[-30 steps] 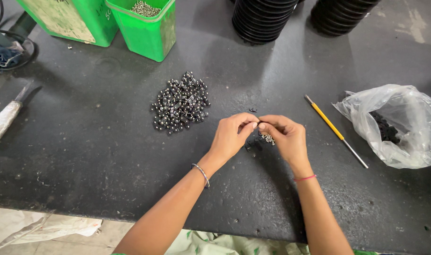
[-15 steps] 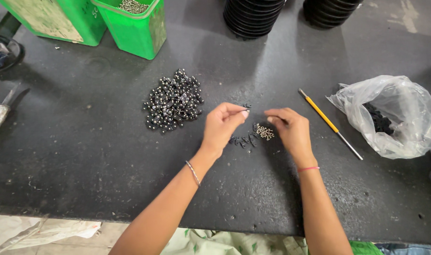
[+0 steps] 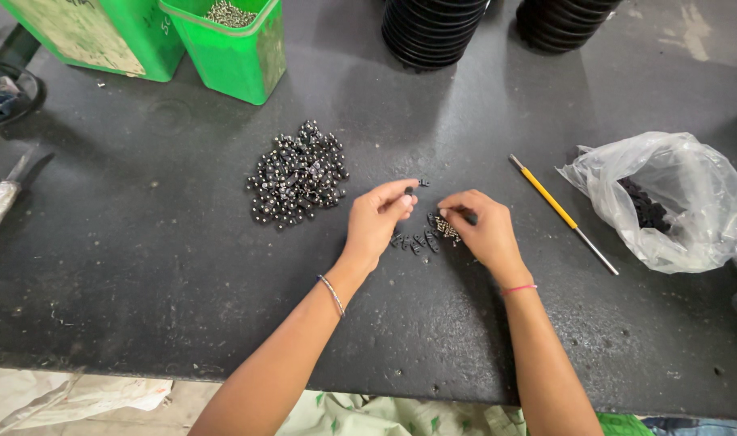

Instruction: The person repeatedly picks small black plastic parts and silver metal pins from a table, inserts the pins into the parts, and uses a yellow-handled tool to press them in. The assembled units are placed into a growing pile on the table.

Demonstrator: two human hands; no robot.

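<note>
Small black parts [image 3: 417, 241] lie loose on the dark desk [image 3: 142, 266] between my two hands, close enough to pick singly. My left hand [image 3: 376, 222] pinches one small dark piece at its fingertips. My right hand [image 3: 481, 230] is curled narrow over a cluster of tiny silvery pins [image 3: 445, 228], a dark piece at its fingertips. A heap of shiny beads [image 3: 297, 173] sits just left, apart from the parts.

The matt black, rough-grained tabletop [image 3: 142, 266] bears a heap of glossy dark metal balls [image 3: 296, 173]. Far left stands a smooth green plastic bin [image 3: 239, 56]; right lies a crinkled, shiny clear plastic bag [image 3: 675, 202] beside a yellow-handled metal rod [image 3: 558, 210].
</note>
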